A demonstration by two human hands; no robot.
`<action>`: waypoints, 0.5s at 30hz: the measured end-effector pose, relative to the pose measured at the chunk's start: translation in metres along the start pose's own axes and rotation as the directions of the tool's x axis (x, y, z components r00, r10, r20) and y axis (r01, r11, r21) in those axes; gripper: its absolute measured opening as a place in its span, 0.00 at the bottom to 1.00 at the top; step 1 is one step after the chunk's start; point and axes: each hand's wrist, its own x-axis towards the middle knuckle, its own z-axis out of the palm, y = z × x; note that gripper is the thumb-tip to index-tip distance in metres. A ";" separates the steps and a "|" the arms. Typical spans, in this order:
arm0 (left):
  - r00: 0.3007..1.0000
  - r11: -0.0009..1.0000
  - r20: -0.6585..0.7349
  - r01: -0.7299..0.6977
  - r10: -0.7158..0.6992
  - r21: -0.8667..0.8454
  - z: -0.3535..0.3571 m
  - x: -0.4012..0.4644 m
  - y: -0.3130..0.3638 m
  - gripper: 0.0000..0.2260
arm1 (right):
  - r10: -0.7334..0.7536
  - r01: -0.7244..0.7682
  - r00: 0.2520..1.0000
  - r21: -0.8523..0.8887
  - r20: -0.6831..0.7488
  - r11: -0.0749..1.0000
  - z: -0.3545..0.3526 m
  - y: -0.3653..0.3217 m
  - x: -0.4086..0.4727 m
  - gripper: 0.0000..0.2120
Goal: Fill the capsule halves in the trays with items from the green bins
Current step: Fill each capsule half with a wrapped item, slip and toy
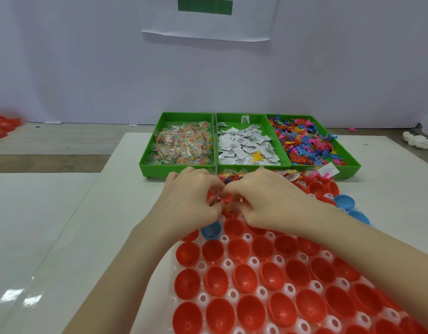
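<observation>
Left hand [191, 198] and right hand [268, 201] fingers together pinching a small clear packet [224, 197], over red plastic capsule halves [244, 278] in a clear tray [228, 263], three green plastic bins [178, 141] toward the worktop's far edge

One head-worn camera looks forward and down, close over the tray [254, 261], green bins [250, 168] beyond.

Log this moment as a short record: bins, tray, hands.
left bin: clear packets of coloured bits
middle bin: white paper slips, one yellow figure
right bin: mixed coloured plastic figures
tray: clear, red capsule halves, near rows empty; a few blue halves
left hand: fingers curled over far rows
right hand: fingers curled beside it
held item: hidden
</observation>
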 end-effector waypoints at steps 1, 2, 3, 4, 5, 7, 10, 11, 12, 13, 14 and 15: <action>1.000 0.999 -0.020 -0.001 0.000 -0.044 -0.003 0.000 -0.001 0.10 | 0.011 -0.010 1.000 0.022 -0.026 1.000 -0.002 0.001 -0.001 0.13; 0.999 0.994 -0.053 0.000 -0.005 -0.108 -0.006 -0.001 -0.003 0.12 | 0.013 -0.011 0.999 0.034 -0.045 0.999 -0.004 0.002 -0.001 0.13; 0.995 0.982 -0.099 -0.001 -0.018 -0.191 -0.010 -0.002 -0.005 0.13 | 0.007 -0.005 0.999 0.037 -0.054 0.999 -0.006 0.004 -0.001 0.13; 0.987 0.963 -0.155 0.004 -0.048 -0.271 -0.014 -0.001 -0.008 0.12 | 0.007 -0.005 0.999 0.047 -0.054 0.999 -0.008 0.005 -0.001 0.13; 0.974 0.938 -0.207 0.018 -0.095 -0.346 -0.018 -0.001 -0.011 0.09 | 0.016 -0.013 0.999 0.072 -0.047 0.997 -0.010 0.006 -0.002 0.13; 0.939 0.864 -0.275 0.043 -0.206 -0.501 -0.023 0.000 -0.021 0.04 | 0.046 -0.042 0.999 0.127 -0.025 0.991 -0.018 0.008 -0.003 0.15; 0.888 0.742 -0.298 0.069 -0.350 -0.667 -0.022 0.004 -0.039 0.05 | 0.144 -0.140 0.990 0.284 0.008 0.948 -0.031 0.023 -0.007 0.13; 0.874 0.720 -0.291 0.093 -0.390 -0.687 -0.020 0.007 -0.046 0.04 | 0.204 -0.182 0.979 0.371 -0.020 0.910 -0.036 0.034 -0.009 0.10; 0.865 0.709 -0.274 0.125 -0.420 -0.694 -0.017 0.011 -0.053 0.04 | 0.277 -0.218 0.958 0.446 -0.072 0.868 -0.038 0.049 -0.010 0.08; 0.863 0.708 -0.248 0.164 -0.440 -0.687 -0.014 0.015 -0.060 0.05 | 0.361 -0.250 0.922 0.498 -0.139 0.830 -0.040 0.068 -0.010 0.05; 0.864 0.723 -0.222 0.209 -0.453 -0.659 -0.011 0.019 -0.066 0.06 | 0.457 -0.296 0.866 0.528 -0.203 0.796 -0.038 0.090 -0.011 0.04; 0.869 0.760 -0.197 0.263 -0.455 -0.594 -0.007 0.025 -0.072 0.09 | 0.560 -0.366 0.792 0.545 -0.244 0.755 -0.035 0.114 -0.012 0.04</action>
